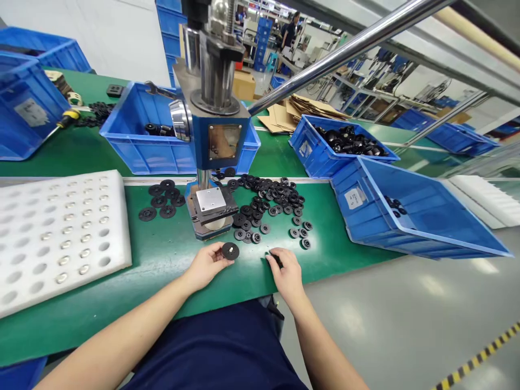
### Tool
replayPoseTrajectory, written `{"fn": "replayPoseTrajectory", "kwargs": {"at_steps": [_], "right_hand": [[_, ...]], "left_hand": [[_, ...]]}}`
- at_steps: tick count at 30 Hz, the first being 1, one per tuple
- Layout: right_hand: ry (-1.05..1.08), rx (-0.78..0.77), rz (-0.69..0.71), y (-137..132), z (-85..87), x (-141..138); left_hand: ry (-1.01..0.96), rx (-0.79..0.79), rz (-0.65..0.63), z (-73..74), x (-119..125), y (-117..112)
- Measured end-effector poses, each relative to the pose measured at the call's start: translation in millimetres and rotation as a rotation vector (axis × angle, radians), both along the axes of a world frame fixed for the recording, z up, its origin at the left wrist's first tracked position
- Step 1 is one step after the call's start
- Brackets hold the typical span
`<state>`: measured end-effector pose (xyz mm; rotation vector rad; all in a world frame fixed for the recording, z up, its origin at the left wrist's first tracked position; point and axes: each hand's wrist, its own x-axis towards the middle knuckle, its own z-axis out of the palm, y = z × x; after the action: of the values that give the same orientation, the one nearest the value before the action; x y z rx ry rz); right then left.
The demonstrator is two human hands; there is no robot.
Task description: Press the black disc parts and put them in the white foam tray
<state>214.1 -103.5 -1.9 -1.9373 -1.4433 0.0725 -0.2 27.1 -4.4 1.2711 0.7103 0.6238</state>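
Down at the near edge of the green bench mat (162, 271), the left hand (207, 265) pinches a flat black round disc with a pale centre (230, 251) between thumb and fingertips, holding it just above the mat and right in front of the blue hand press with a steel column (215, 124). Just to the right, the right hand (286, 273) lies knuckles-up on the mat with its fingers curled over a small black part (275, 259); most of that part is hidden, so its shape cannot be told. Between the hands and the back of the bench lies a loose heap of small black round wheels (268, 203), spread to the right of the press's square metal plate (210, 199). A smaller cluster of flat black discs (162, 201) lies left of the press. Further left sits a white foam tray with rows of round holes (52, 238), several holding small metal pieces. A tilted blue plastic bin (406, 216) leans at the right edge of the bench, and another blue bin of black parts (341, 143) stands behind it
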Motion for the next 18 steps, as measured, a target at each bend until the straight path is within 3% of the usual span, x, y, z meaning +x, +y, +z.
{"fn": "replayPoseTrajectory", "kwargs": {"at_steps": [9,18], "right_hand": [[-0.059,-0.055,-0.029,-17,-18.1,3],[-0.061,-0.092,-0.030,-15,-11.2,3]], "left_hand": [[0.028,-0.048,-0.020,-4.7,0,-1],[0.015,-0.009,-0.035,7.9,0,-4]]}}
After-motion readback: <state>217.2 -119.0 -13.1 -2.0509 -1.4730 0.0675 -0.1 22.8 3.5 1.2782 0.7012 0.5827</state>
